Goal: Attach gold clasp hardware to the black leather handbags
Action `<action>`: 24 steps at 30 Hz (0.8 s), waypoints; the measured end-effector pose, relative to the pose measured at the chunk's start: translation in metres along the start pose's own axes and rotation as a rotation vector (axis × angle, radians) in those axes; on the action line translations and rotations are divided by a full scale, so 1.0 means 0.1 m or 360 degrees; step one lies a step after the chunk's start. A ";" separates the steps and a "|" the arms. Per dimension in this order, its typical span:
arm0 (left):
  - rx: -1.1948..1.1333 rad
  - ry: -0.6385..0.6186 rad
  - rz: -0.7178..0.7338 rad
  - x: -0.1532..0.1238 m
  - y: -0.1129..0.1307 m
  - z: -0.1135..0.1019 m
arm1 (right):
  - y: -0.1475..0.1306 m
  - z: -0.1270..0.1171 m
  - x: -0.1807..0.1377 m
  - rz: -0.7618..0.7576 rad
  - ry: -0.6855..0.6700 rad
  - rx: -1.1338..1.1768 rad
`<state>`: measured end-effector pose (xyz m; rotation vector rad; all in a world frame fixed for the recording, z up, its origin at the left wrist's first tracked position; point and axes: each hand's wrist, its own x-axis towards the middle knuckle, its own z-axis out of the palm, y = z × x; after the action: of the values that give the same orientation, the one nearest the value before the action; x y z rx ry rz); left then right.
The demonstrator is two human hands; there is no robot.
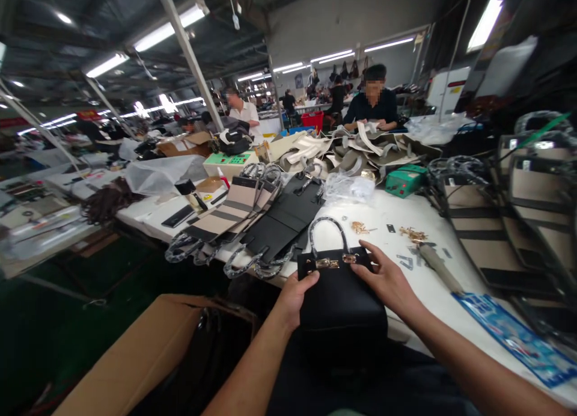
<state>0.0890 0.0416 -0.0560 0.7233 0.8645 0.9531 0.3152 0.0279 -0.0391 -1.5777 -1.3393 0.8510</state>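
Note:
A small black handbag (340, 299) with gold clasps and a plastic-wrapped handle (328, 226) rests against the near edge of the white table (383, 214). My left hand (297, 293) grips its left side, thumb near the gold clasp (327, 263). My right hand (385, 278) holds the bag's upper right edge, fingers curled onto the top by the second gold fitting (349, 258).
Stacks of black and beige bag panels (252, 214) lie left of the bag, more (509, 223) at right. Loose gold hardware (412, 233), a hammer (439, 269), a blue packet (518, 341), a green box (404, 180). An open carton (148, 350) stands below left. A person (372, 106) works opposite.

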 end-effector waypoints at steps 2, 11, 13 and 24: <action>0.0369 0.0197 0.0152 0.04 -0.12 -0.06 | 0.17 0.05 -0.01 0.0044 -0.0086 -0.0077; 0.1150 0.0659 0.0662 0.17 -0.24 -0.20 | 0.39 0.14 0.08 -0.0045 -0.0258 -0.0034; 0.1083 0.0648 0.0672 0.21 -0.24 -0.22 | 0.36 0.13 0.09 0.0003 -0.0260 -0.0015; 0.0013 0.0415 0.0274 -0.03 -0.17 -0.15 | 0.00 0.16 0.05 0.0226 -0.0059 0.0243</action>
<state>0.0811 0.0346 -0.0764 0.6976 1.0463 1.2169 0.3014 0.0362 -0.0450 -1.5568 -1.1693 1.0490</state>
